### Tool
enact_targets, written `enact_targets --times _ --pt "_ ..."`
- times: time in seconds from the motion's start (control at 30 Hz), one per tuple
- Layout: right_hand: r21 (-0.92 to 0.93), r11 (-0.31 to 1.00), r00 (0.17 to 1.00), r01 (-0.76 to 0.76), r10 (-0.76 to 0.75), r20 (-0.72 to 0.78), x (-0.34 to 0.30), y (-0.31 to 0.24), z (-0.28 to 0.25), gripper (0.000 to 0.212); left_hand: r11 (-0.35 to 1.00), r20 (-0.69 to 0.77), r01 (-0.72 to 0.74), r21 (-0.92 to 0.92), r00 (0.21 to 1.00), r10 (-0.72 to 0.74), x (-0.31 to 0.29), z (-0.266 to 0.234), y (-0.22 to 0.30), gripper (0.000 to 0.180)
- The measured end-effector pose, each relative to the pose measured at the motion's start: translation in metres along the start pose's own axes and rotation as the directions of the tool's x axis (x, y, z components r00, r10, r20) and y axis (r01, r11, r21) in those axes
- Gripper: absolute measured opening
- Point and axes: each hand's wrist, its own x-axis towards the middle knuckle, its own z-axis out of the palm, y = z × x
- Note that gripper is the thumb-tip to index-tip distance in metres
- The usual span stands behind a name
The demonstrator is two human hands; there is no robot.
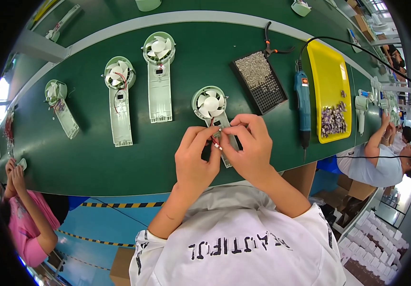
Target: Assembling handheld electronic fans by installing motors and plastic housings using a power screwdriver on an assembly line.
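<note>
In front of me lies a pale green handheld fan housing with a white fan (210,104) at its far end. My left hand (195,157) and my right hand (251,148) meet over its handle, fingertips pinched together. A small shiny piece shows between the fingertips, too small to name. Red wires (215,141) with a white connector end hang just below it, beside my left fingers. Both hands are closed. The fingers partly cover the handle and its small dark board.
More fan housings lie left: one (160,81), another (120,102) and a third (62,109). To the right are a black tray of screws (259,78), pliers (273,49), a blue electric screwdriver (303,97) and a yellow tray (328,71) holding small parts. Co-workers sit on either side.
</note>
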Motion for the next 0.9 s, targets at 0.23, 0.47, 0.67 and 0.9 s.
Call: enact_targets --times 0.23,0.47,0.67,0.9 --pt "-0.094 0.995 1.000 -0.016 0.016 0.007 0.000 -0.009 0.001 0.021 0.999 0.037 -0.024 -0.032 0.999 0.026 0.001 -0.005 0.000 0.031" --pt "-0.130 0.991 0.999 0.020 -0.013 0.053 0.003 -0.009 -0.002 0.020 1.000 0.017 -0.022 -0.019 1.000 0.022 0.001 -0.002 -0.001 0.031" --pt "-0.202 0.951 0.964 0.235 -0.203 0.170 0.019 -0.002 -0.018 0.020 0.999 -0.001 -0.029 -0.017 1.000 0.029 0.001 0.000 -0.002 0.034" --pt "-0.133 0.823 0.777 0.553 -0.451 0.439 0.047 0.008 -0.029 0.021 0.998 -0.026 -0.056 -0.002 0.998 0.056 0.000 0.001 -0.006 0.032"
